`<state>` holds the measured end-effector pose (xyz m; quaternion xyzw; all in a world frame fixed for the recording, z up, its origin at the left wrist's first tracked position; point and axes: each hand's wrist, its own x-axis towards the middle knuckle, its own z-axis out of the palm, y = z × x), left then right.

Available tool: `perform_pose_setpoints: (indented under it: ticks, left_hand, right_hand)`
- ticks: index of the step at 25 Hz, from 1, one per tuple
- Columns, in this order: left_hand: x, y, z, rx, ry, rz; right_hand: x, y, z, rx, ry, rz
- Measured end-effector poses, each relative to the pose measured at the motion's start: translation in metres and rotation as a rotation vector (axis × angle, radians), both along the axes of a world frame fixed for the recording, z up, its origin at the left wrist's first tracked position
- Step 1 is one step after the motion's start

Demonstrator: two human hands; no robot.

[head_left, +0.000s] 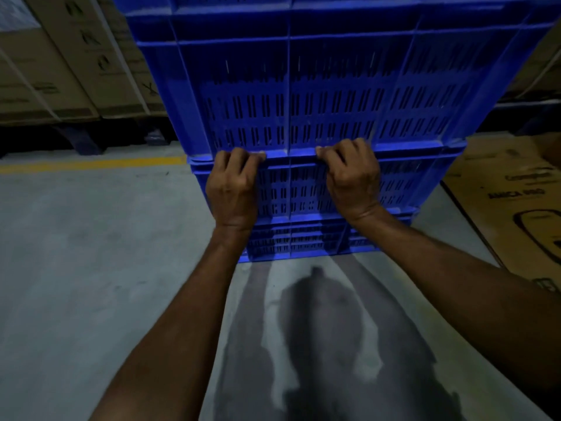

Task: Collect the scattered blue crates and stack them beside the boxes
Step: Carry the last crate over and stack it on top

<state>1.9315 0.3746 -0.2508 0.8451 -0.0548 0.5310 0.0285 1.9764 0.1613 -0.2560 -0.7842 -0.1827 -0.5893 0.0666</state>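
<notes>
Both arms reach forward; the left hand (233, 185) and right hand (352, 177) curl their fingers over a rim of the blue crate stack (303, 101), grasping it. The stack stands on the grey concrete floor (91, 238). Cardboard boxes (69, 62) sit left of the stack, another printed box (513, 202) just right.

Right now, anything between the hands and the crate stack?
No. The left hand and right hand are already on the blue crate stack, fingers curled over a rim on its near side. Nothing visible sits between either hand and it.
</notes>
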Motion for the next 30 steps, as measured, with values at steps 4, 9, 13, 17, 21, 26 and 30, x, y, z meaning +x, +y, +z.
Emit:
perform_pose_setpoints:
  ticks: [4, 9, 13, 17, 21, 26, 30]
  left_hand:
    - [-0.016, 0.001, -0.024, -0.044, 0.033, -0.052]
    - [-0.038, -0.002, -0.124, 0.016, 0.607, -0.117]
    - [-0.022, -0.009, -0.132, -0.061, 0.603, 0.038]
    - [-0.024, -0.018, -0.121, -0.17, 0.681, 0.066]
    - [-0.024, -0.024, -0.072, -0.08, 0.989, 0.102]
    - [-0.052, -0.04, 0.046, -0.248, 0.851, -0.003]
    - [-0.058, -0.046, 0.184, -0.269, 0.431, -0.121]
  right_hand:
    - [-0.016, -0.01, -0.026, 0.031, 0.089, 0.106]
    - [-0.041, -0.027, -0.118, -0.192, 0.523, 0.189]
    - [-0.024, -0.028, -0.135, -0.172, 0.648, 0.156]
    - [-0.023, -0.028, -0.13, -0.174, 0.712, 0.135]
    - [-0.024, -0.022, -0.078, -0.272, 1.133, 0.067]
    - [-0.059, -0.014, 0.037, -0.078, 1.063, 0.216]
    - [-0.072, -0.002, 0.183, 0.06, 0.606, 0.323]
